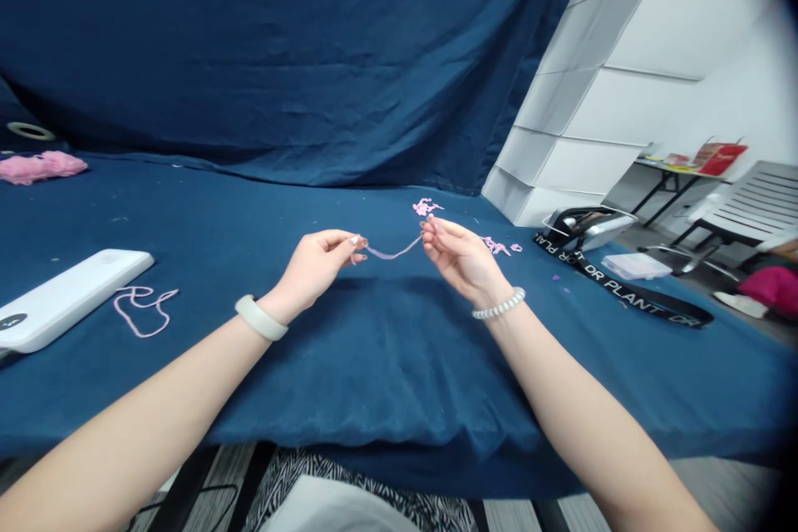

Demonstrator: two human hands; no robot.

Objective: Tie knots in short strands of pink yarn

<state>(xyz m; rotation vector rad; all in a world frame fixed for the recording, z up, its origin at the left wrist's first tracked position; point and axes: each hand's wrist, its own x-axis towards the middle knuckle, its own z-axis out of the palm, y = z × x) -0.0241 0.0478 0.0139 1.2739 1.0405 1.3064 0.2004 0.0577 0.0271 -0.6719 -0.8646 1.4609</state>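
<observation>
A thin lilac ribbon [392, 255] sags in a shallow curve between my two hands, above the blue cloth. My left hand [321, 262] pinches one end between thumb and fingertips. The other end is pinched by my right hand [460, 256], whose fingertips point up. Just beyond the right fingertips lies a small heap of pink scraps [426, 206] on the cloth. Partly behind the right hand is a second group of pink pieces [497, 246]. Left of my left hand, a loose pink cord [145, 312] lies in loops.
A white power bank [75, 295] lies at the left. Farther back are pink fluffy material [41, 167] and a tape roll [30, 131]. At right lie a black lettered strap [629, 295], a clear plastic box [636, 267] and a dark bag [586, 224]. Blue cloth [280, 58] hangs behind.
</observation>
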